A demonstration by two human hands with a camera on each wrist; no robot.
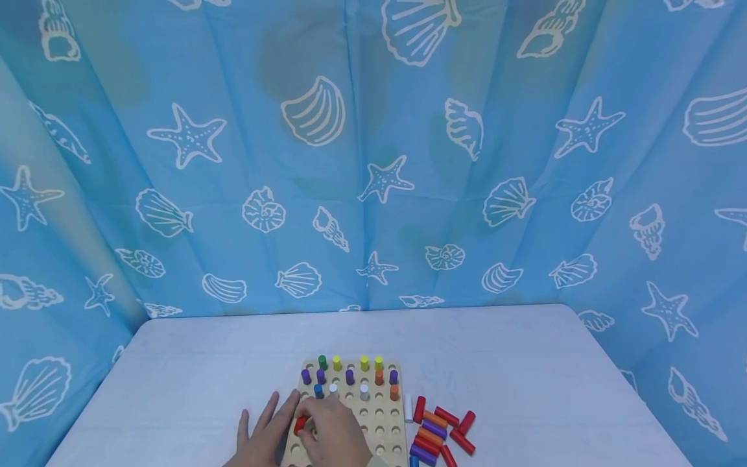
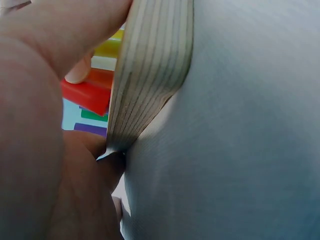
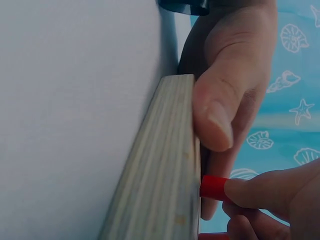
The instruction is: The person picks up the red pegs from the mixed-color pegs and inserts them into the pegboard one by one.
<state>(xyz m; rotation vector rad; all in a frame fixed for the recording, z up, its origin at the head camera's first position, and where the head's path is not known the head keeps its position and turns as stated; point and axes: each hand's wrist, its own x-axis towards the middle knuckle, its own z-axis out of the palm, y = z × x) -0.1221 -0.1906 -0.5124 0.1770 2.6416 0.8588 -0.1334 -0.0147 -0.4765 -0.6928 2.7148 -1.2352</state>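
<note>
A wooden peg board point(image 1: 397, 425) lies on the table with round holes and several colored pegs standing in its far rows. My right hand point(image 1: 338, 431) is over its left side, thumb and fingertips pinching a red peg point(image 1: 300, 425). In the right wrist view the end of this red peg point(image 3: 214, 187) meets the board's face. My left hand point(image 1: 265, 434) rests at the board's left edge, fingers spread and mostly straight. Its thumb lies against the board's layered side point(image 2: 150, 60) in the left wrist view. My right hand hides part of the near holes.
Right of the board lies a loose pile of red, orange and purple pegs point(image 1: 434, 428), with a white peg point(image 1: 408, 408) along the board's edge. A white cloth covers the table point(image 1: 525, 363). Behind it hangs a blue curtain point(image 1: 408, 227) printed with shells and starfish.
</note>
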